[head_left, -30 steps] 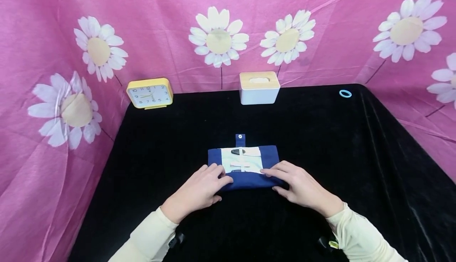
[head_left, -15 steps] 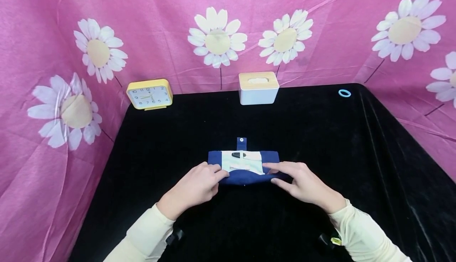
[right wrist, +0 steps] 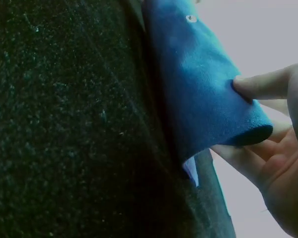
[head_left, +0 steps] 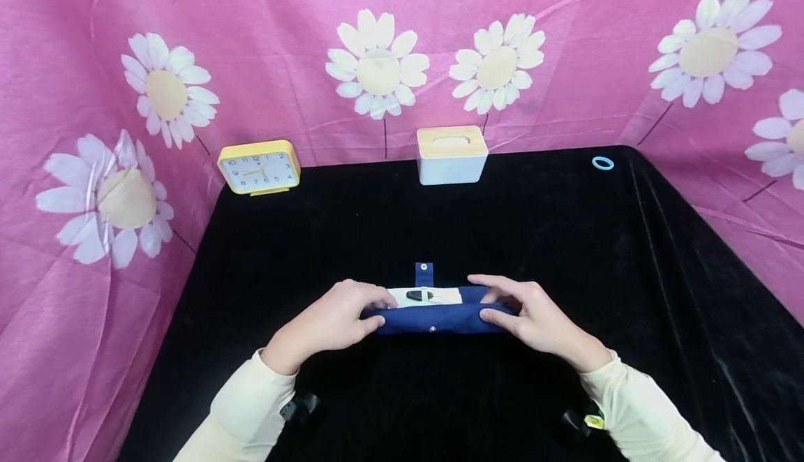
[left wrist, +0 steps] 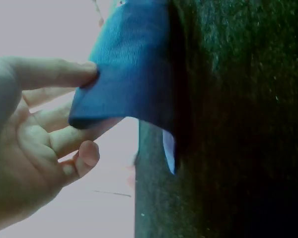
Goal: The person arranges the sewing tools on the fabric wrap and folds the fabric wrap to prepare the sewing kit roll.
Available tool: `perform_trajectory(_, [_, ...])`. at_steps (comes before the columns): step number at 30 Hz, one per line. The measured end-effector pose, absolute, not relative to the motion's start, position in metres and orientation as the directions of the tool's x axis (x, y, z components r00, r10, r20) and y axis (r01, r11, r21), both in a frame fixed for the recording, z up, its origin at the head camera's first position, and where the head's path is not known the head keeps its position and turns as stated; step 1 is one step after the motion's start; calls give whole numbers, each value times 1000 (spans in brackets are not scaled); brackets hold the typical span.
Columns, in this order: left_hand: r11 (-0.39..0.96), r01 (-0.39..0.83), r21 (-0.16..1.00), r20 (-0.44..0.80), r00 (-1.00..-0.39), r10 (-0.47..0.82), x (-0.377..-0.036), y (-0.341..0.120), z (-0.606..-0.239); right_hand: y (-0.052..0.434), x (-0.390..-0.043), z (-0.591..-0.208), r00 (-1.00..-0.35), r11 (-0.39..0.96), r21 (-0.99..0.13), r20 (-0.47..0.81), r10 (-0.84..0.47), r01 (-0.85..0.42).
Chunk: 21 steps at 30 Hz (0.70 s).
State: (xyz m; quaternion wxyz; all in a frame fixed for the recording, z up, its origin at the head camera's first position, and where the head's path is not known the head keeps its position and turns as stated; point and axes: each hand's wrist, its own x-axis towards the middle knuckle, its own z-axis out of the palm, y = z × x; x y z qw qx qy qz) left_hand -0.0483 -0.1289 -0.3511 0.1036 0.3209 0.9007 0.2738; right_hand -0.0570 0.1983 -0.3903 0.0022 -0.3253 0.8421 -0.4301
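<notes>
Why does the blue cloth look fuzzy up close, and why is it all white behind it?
Both wrist views sit too near: the blue pouch and left hand blur, the background washes out white; the head view stays sharp, its edges slightly bowed.

Head cam sits high, looks fwd and down over the black tabletop toward the pink daisy backdrop; mid distance, both hands in frame. Left wrist cam: very close, low, at the blue roll's left end. Right wrist cam: same, close on its right end. All three share the blue roll and the tabletop beside it.
</notes>
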Motion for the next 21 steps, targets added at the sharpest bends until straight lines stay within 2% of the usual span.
perform_trajectory(4, [630, 433, 645, -37, -806, 591, -54, -134, -358, 197, -61, -394, -836, 434, -782, 192, -515, -447])
perform_trajectory(14, [553, 250, 795, -92, -851, 517, -80, -140, -380, 196, -78, -404, -893, 444, -853, 54, -447, -274])
perform_trajectory(21, [515, 65, 855, -190, -884, 427, -92, -141, -396, 194, -87, -416, -928, 484, -854, -2, -374, -193])
